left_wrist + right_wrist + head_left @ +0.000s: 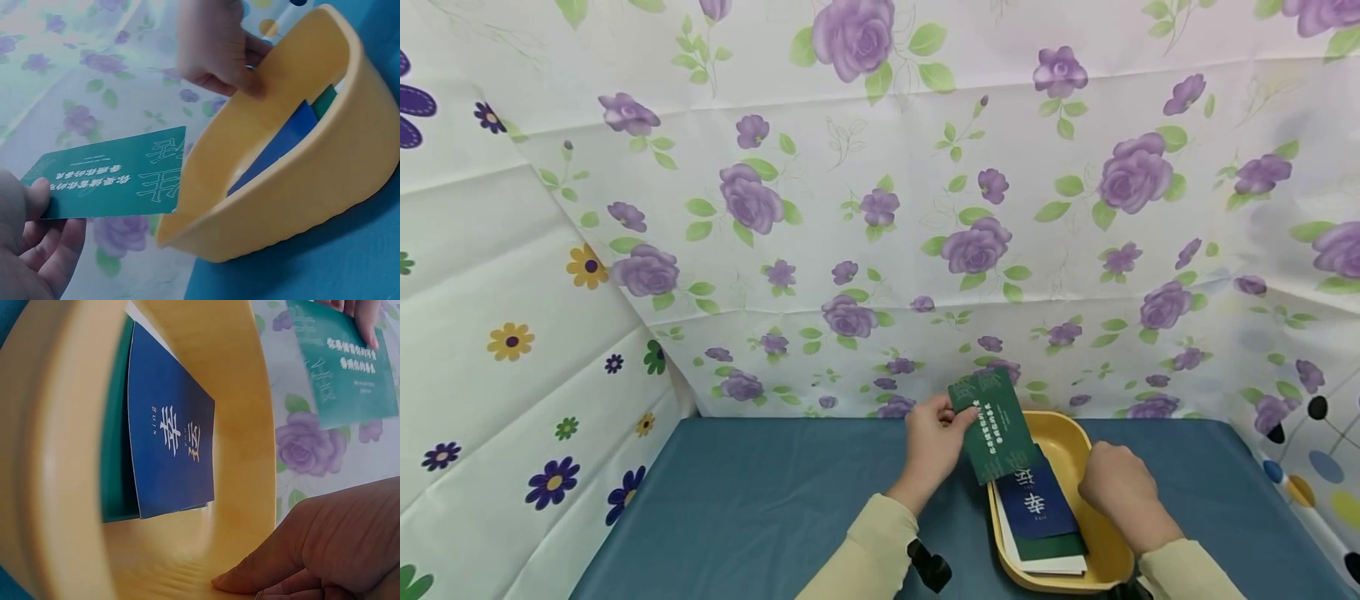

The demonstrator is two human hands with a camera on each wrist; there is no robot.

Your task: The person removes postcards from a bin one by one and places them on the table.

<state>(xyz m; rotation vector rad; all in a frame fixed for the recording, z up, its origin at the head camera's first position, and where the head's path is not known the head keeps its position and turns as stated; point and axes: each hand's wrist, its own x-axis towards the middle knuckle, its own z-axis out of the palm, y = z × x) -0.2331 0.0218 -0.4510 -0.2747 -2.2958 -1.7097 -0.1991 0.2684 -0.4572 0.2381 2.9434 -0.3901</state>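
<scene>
My left hand [934,442] pinches a green card [996,427] with white lettering, thumb on its face and fingers behind. The card is tilted above the left far side of a yellow plastic basket [1063,446]. My right hand [1120,487] grips the basket's right wall; in the right wrist view its thumb presses the inner side. Inside the basket, a dark blue card [169,431] with white characters lies over another green card [115,444] and a white card or paper [1056,566]. The held card partly covers the blue one in the head view.
The basket stands on a blue-covered table [760,508]. Behind it hangs a white cloth [820,250] with purple roses, and a flower-patterned cloth [550,400] runs along the left. A dotted cloth [1318,467] borders the right side.
</scene>
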